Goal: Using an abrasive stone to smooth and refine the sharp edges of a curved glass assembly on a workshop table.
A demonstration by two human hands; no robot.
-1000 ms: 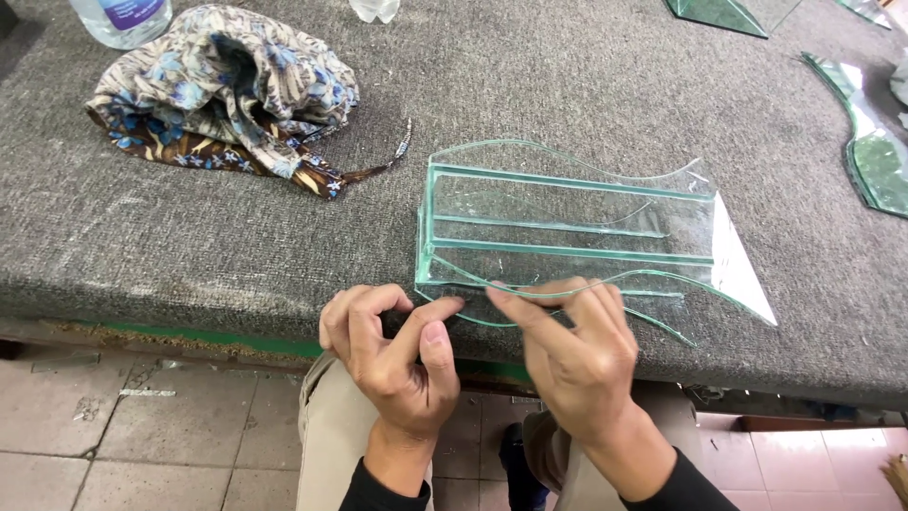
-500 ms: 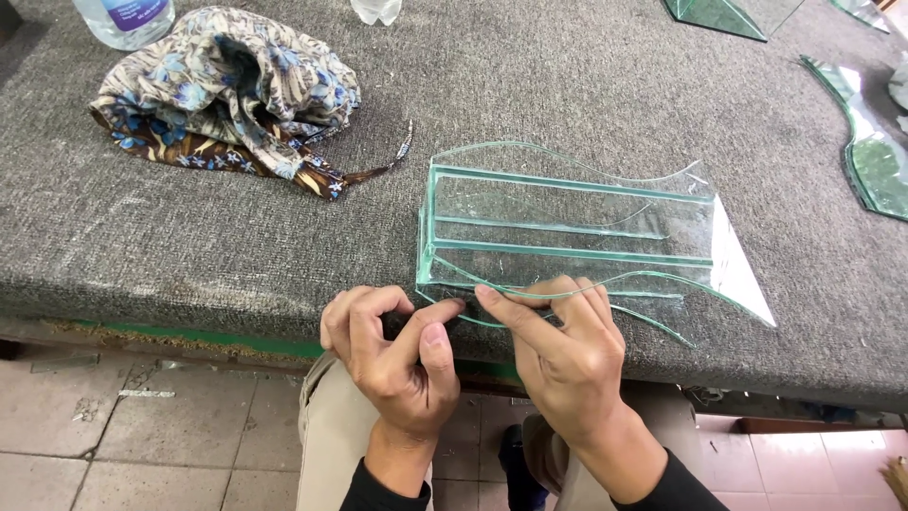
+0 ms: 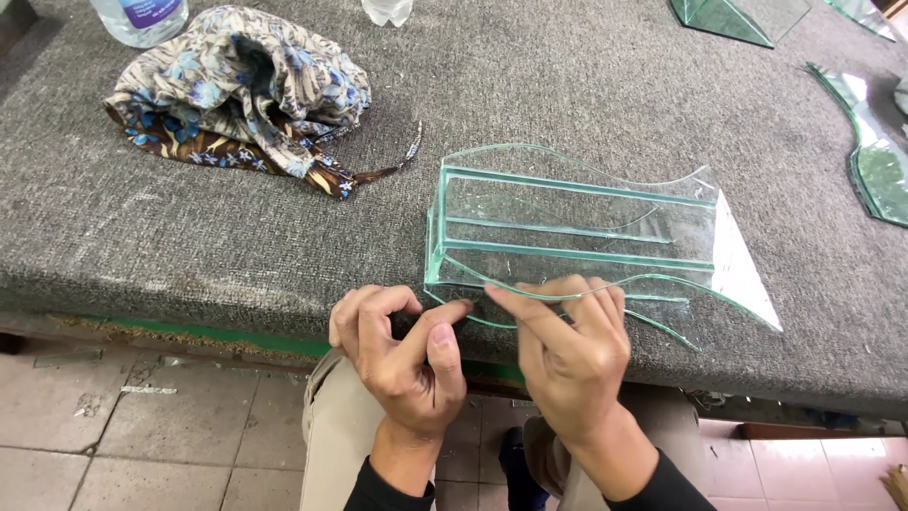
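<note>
Bare hands side by side at counter's near edge: left hand (image 3: 402,355) curled, thumb tip against glass rack (image 3: 577,237); right hand (image 3: 567,345) pinching its curved front edge. Rack flat on grey felt counter (image 3: 189,237), just beyond both. Patterned cloth (image 3: 241,90) farther left.

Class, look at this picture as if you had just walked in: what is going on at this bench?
A person seated at a grey felt-covered table works with both bare hands on a clear glass holder with curved sides that lies near the table's edge. The left hand and right hand meet at its near curved edge, fingertips pinching there. A crumpled patterned cloth lies further back on the left, beside a plastic bottle.
</note>
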